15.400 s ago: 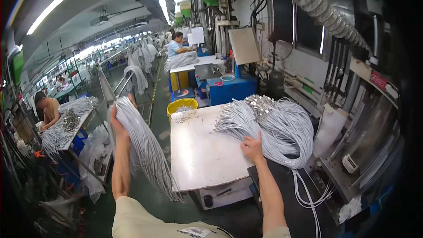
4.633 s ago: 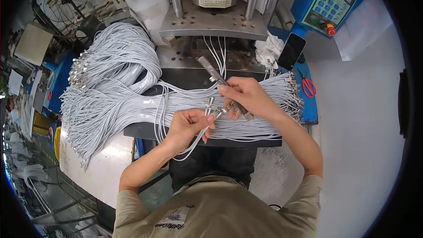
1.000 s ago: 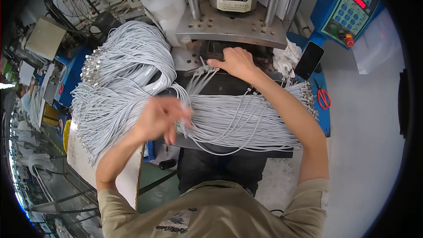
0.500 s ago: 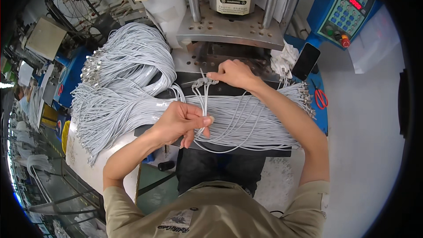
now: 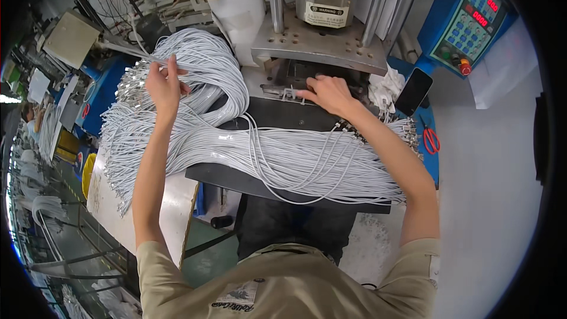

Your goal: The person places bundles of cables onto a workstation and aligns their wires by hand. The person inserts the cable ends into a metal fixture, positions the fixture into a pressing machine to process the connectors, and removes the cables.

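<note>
My left hand (image 5: 165,87) is raised over the left-hand pile of white cables (image 5: 195,53). Its fingers are pinched on a few white cables (image 5: 131,51), whose ends stretch away to the upper left, blurred. Before the press, my right hand (image 5: 331,95) has its fingers curled and its thumb tip at a small grey plastic piece (image 5: 289,93) with short branches. Part of the grip on that piece is hidden behind the hand. Below both hands, a wide bundle of white cables (image 5: 266,153) lies across the dark work surface (image 5: 277,112).
Above the right hand stands the metal press plate (image 5: 319,50). A blue control box (image 5: 466,23) is at upper right. Nearby are a black phone (image 5: 413,91), red-handled scissors (image 5: 431,140) and a crumpled white cloth (image 5: 385,87). Metal connectors (image 5: 133,85) cluster at the left pile.
My left hand has swung from the middle up and left, carrying cables away from the grey plastic piece. The right hand, with that piece, has shifted slightly right toward the press.
</note>
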`<state>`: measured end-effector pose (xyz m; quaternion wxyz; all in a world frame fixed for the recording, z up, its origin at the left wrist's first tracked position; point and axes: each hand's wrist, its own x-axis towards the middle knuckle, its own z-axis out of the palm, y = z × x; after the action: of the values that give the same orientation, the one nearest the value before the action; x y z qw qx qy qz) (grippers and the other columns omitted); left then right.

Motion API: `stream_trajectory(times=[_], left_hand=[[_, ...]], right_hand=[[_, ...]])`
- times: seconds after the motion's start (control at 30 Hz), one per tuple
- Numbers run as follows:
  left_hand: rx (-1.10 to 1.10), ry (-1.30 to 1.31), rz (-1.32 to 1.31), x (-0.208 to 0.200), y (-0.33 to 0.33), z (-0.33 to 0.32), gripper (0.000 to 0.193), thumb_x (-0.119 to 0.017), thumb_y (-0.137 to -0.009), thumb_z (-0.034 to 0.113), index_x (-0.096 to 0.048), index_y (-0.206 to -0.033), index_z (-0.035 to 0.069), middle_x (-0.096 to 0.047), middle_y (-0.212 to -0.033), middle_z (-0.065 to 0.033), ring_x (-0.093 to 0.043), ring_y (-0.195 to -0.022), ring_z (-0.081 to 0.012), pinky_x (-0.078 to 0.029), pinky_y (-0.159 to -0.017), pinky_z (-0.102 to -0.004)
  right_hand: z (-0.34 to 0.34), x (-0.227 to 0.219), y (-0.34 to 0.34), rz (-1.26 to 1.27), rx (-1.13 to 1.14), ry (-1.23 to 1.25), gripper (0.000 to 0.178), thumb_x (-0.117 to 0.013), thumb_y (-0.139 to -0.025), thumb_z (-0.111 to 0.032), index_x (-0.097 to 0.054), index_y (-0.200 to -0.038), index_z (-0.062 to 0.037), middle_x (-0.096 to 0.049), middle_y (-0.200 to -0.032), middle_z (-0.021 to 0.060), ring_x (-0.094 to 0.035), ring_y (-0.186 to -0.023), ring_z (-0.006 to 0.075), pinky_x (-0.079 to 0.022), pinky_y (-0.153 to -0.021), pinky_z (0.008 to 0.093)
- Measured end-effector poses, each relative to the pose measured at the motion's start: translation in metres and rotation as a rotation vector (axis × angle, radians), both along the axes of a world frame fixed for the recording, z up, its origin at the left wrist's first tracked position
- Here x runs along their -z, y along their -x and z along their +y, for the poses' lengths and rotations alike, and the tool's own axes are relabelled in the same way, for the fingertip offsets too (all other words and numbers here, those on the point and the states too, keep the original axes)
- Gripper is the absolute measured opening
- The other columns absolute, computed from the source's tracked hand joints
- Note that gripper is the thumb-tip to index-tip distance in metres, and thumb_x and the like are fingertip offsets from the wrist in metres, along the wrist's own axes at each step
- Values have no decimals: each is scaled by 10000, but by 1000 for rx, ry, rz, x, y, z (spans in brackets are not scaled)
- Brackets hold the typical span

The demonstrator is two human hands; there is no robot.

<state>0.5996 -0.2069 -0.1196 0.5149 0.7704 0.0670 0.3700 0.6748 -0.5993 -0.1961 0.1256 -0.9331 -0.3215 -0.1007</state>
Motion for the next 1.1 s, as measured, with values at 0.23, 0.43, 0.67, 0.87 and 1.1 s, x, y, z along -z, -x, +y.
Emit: stream_trajectory(times=[0.23, 0.43, 0.67, 0.87, 1.1], left_hand=[[-204, 14, 289, 52, -21, 74, 486, -723, -980, 462, -678, -824, 4, -588, -551, -24, -491, -386, -97, -333, -371, -268], [633, -150, 425, 5, 40, -151, 306, -787, -948, 320, -795, -905, 17, -703, -711, 0, -629, -640, -55, -475, -555, -232], [817, -736, -182, 67, 95, -258, 268, -814, -839, 265, -763, -963, 32, -717, -1023, -177, -681, -954, -345, -545, -877, -422], [819, -833, 3, 56, 69, -242, 195, -785, -810, 215, -723, -878, 43, -691, -945, -159, -645, -864, -335, -529, -820, -426], [650, -892, 117, 58, -55, -255, 233, -773, -759, 278, -725, -715, 54, -692, -741, -140, -670, -837, -335, -530, -772, -429]], right_hand=[[-66, -37, 94, 30, 168, -67, 328, -641, -1004, -352, -549, -1085, -48, -677, -1023, 184, -679, -926, 430, -540, -753, 508], [-116, -23, 152, -73, 255, 10, 265, -654, -998, -289, -598, -1026, -31, -664, -970, 170, -655, -875, 424, -531, -750, 490], [-121, -19, 130, 123, 359, -168, 324, -593, -1050, -323, -602, -975, -7, -615, -793, 103, -607, -684, 295, -499, -651, 398], [-109, -33, 47, 866, 519, -801, 335, -583, -1061, -383, -635, -967, -66, -587, -724, -7, -420, -547, 70, -375, -565, 206], [-85, 37, -119, -967, 112, -161, 284, -638, -956, -291, -696, -1185, -134, -739, -1006, 74, -687, -841, 263, -542, -719, 397]])
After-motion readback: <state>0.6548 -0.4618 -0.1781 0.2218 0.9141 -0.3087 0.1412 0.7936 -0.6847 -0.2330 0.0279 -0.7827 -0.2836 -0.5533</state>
